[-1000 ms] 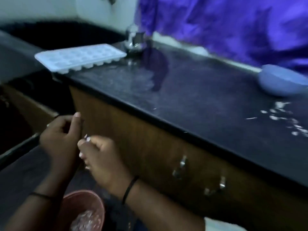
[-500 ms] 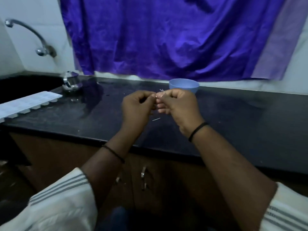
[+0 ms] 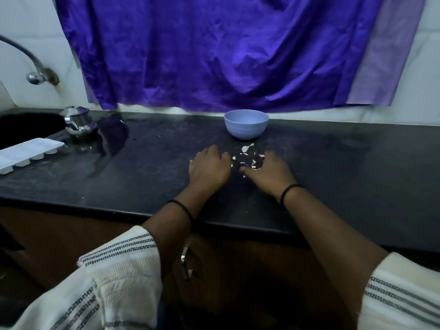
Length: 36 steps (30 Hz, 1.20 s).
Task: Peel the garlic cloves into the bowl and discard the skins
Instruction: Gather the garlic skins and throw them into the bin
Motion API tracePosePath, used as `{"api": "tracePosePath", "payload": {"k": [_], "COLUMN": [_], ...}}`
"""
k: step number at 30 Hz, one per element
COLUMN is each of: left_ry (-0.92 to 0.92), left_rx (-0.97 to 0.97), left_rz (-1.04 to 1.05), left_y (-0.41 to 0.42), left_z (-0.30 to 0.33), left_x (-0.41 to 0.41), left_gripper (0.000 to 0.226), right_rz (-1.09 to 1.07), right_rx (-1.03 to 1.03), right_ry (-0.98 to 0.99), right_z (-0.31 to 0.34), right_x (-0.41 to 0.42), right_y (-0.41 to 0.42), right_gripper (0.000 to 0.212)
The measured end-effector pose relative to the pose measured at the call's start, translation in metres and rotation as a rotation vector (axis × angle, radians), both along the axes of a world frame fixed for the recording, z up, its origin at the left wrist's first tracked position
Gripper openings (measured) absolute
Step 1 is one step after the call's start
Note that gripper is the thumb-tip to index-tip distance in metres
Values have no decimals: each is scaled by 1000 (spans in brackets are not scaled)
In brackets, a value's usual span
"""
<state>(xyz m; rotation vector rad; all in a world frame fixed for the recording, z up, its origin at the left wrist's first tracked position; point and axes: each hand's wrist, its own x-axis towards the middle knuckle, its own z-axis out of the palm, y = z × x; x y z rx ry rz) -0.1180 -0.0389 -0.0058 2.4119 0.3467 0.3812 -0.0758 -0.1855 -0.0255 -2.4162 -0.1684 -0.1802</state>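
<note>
A light blue bowl [image 3: 246,125] stands at the back of the black counter [image 3: 142,177], near the wall; its inside is hidden from here. Just in front of it lies a small scatter of white garlic skins [image 3: 247,158]. My left hand [image 3: 209,167] rests palm down on the counter at the left edge of the skins. My right hand [image 3: 269,172] lies palm down on their right side, its thumb touching the nearest pieces. Neither hand holds anything that I can see. No whole garlic clove is visible.
A white ice cube tray [image 3: 26,153] sits at the counter's left end beside a steel pot [image 3: 79,123]. A tap [image 3: 35,72] and a dark sink lie further left. A purple curtain [image 3: 214,51] hangs behind. Metal cupboard handles [image 3: 185,265] are below the counter's edge.
My hands were raised and pinched together in front of the bowl; now both are down flat on the counter either side of the skins. The view has swung from the floor bin to the counter.
</note>
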Motion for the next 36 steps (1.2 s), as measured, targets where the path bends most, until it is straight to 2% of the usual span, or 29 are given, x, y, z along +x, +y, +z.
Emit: {"api": "tracePosePath", "payload": {"k": [2, 5, 8, 11, 14, 15, 18, 21, 24, 26, 27, 28, 30, 31, 32, 34, 36], "left_ry": [84, 53, 15, -12, -107, -131, -203, -237, -206, -183, -180, -174, -138, -112, -80, -33, 3], "left_rx": [-132, -273, -471, -596, -751, -807, -910, -967, -944, -872, -785, -617, -135, 53, 155, 205, 93], "left_rz": [-23, -123, -215, -243, -199, -179, -172, -147, -142, -150, -146, -140, -106, -86, -79, -89, -135], "left_y": [2, 2, -1, 3, 10, 13, 19, 26, 33, 40, 44, 49, 60, 64, 66, 65, 62], "left_z": [-6, -9, -5, -6, -10, -12, -14, -13, -10, -10, -12, -14, -18, -20, -21, -21, -19], "left_x": [5, 18, 33, 55, 74, 79, 85, 81, 73, 66, 64, 61, 56, 55, 54, 53, 54], "left_gripper": [56, 66, 65, 66, 70, 71, 71, 67, 63, 57, 51, 42, 29, 25, 23, 22, 23], "right_rz": [33, 65, 108, 164, 188, 203, 262, 412, 518, 483, 440, 385, 274, 242, 226, 209, 183], "right_rx": [-270, -396, -369, -233, -153, -160, -183, -84, 325, 495, 482, 413, 122, -40, -178, -276, -249], "right_ry": [70, 88, 66, 20, -44, -68, -85, -27, 83, 42, 9, -16, 26, 87, 147, 188, 145], "right_z": [-10, -15, -12, -7, -3, -3, 1, 7, 12, 17, 20, 24, 33, 35, 35, 34, 33], "right_x": [4, 18, 42, 71, 92, 94, 87, 66, 41, 37, 37, 38, 37, 35, 34, 29, 32], "right_y": [9, 24, 33, 43, 52, 55, 58, 54, 45, 34, 28, 21, 9, 6, 5, 12, 25], "right_gripper": [97, 95, 85, 71, 37, 32, 37, 36, 27, 19, 15, 11, 3, 14, 27, 41, 32]}}
